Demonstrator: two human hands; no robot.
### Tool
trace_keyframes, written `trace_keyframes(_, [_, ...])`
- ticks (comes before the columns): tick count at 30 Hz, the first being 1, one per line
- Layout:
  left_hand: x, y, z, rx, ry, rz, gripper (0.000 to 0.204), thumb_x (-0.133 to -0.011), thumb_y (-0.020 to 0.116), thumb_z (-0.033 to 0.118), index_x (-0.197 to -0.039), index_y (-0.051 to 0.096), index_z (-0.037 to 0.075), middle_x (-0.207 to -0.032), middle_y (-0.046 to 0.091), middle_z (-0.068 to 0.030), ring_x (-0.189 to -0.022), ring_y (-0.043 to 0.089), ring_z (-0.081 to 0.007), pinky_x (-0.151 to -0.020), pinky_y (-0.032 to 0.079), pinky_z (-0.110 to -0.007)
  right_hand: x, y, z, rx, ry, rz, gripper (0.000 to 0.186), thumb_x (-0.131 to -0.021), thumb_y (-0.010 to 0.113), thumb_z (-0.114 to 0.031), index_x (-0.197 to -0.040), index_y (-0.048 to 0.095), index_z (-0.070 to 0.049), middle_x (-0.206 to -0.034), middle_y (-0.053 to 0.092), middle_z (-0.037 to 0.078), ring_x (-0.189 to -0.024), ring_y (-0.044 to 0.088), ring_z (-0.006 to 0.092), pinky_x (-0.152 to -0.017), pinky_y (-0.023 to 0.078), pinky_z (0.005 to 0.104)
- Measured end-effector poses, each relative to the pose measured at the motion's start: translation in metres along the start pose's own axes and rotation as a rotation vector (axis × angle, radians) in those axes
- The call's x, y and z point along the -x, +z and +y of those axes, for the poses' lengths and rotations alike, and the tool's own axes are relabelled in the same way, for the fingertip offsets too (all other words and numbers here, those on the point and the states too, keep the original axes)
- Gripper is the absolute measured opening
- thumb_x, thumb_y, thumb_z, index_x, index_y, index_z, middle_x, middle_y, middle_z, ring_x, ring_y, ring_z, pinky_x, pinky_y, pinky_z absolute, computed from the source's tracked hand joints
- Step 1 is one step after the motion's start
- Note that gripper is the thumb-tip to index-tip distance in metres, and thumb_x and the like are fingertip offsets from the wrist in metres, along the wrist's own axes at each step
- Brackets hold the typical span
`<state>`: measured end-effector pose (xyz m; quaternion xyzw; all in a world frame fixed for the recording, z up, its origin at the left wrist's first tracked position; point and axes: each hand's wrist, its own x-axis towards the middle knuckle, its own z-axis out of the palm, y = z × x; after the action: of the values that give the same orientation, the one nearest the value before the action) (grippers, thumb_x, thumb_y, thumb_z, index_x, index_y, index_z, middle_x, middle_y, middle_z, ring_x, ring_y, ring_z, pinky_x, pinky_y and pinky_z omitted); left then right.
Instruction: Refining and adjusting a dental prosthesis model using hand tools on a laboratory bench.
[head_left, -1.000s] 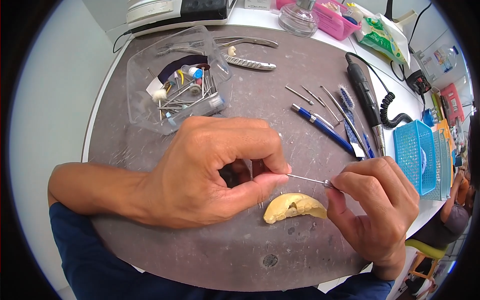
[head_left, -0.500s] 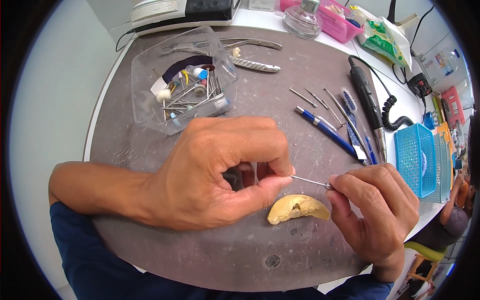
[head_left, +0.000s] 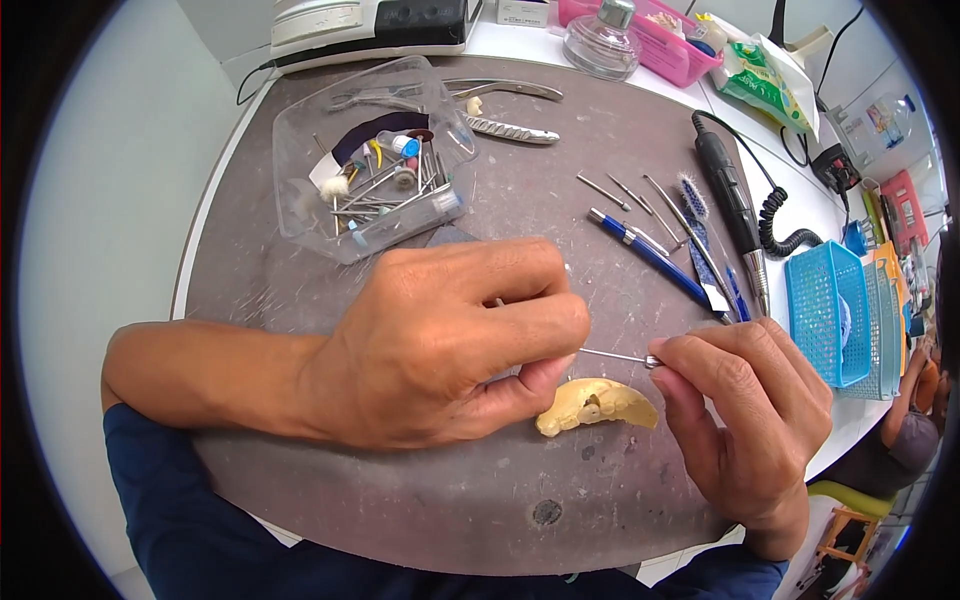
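Between my two hands a thin metal dental bur [head_left: 616, 354] lies almost level. The fingertips of my left hand [head_left: 455, 345] are closed around its thin end, which they hide. My right hand [head_left: 755, 400] pinches the thicker end between thumb and index finger. Just below the bur, a yellow plaster dental cast [head_left: 628, 402] with moulded teeth rests on the dark tabletop [head_left: 400, 510]. My left fingers cover part of the view close to the cast's left end.
A clear plastic box [head_left: 300, 220] of burs and polishing tips stands at the far left, with pliers [head_left: 510, 88] behind it. On the right lie a blue mechanical pencil [head_left: 655, 260], a toothbrush [head_left: 695, 205], a black handpiece [head_left: 727, 180] and a blue basket [head_left: 828, 320].
My left fingers have curled in further, closing the gap seen between them and the thumb. The bur has stayed in nearly the same place, held at both ends.
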<state>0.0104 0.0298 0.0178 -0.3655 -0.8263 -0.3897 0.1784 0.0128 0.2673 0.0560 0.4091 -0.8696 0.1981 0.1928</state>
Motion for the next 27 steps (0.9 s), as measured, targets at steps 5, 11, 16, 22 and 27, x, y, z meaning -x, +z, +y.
trace_keyframes(5, [0.0,0.003,-0.002,0.005,0.031,0.009,0.021,-0.067,0.078,-0.006,-0.086,0.072,0.001,-0.08,0.067,-0.0074,-0.06,0.063,-0.015,-0.049,0.049,-0.028,0.001,0.0,0.0,-0.002,0.004,0.017,0.016,-0.075,0.081,-0.002,-0.088,0.072,0.0,-0.077,0.068,0.01,-0.065,0.064,0.0207,-0.056,0.048,0.0304])
trace_keyframes(11, [0.0,0.0,0.0,0.009,0.013,-0.004,0.021,-0.071,0.077,-0.009,-0.089,0.073,-0.001,-0.083,0.067,-0.0096,-0.063,0.064,-0.0132,-0.052,0.049,-0.025,0.0,-0.001,0.004,-0.005,-0.039,0.026,0.02,-0.073,0.082,-0.001,-0.091,0.072,-0.001,-0.078,0.068,0.01,-0.065,0.064,0.0222,-0.056,0.049,0.0311])
trace_keyframes(16, [-0.002,-0.002,0.0,0.046,-0.011,-0.006,0.024,-0.072,0.075,-0.012,-0.092,0.073,0.0,-0.086,0.068,-0.0096,-0.067,0.064,-0.0126,-0.054,0.049,-0.025,0.002,0.002,0.008,-0.032,-0.053,0.055,0.021,-0.073,0.083,-0.002,-0.091,0.072,-0.002,-0.077,0.069,0.009,-0.062,0.063,0.0208,-0.054,0.049,0.0304])
trace_keyframes(22, [-0.007,-0.001,0.002,0.029,0.015,0.03,0.034,-0.075,0.078,-0.005,-0.108,0.071,0.001,-0.09,0.068,-0.01,-0.074,0.064,-0.0137,-0.06,0.05,-0.025,0.003,0.007,0.011,-0.05,-0.042,0.003,0.019,-0.074,0.082,-0.002,-0.09,0.072,-0.003,-0.075,0.068,0.008,-0.061,0.064,0.0197,-0.053,0.049,0.0307])
trace_keyframes(27, [-0.01,0.001,-0.002,0.007,0.082,0.148,0.047,-0.08,0.081,0.006,-0.124,0.066,0.001,-0.092,0.069,-0.0095,-0.078,0.063,-0.0147,-0.06,0.049,-0.026,0.006,0.011,0.026,-0.014,0.037,0.071,0.014,-0.078,0.078,-0.006,-0.085,0.066,-0.005,-0.07,0.06,0.006,-0.059,0.061,0.0216,-0.053,0.048,0.0341])
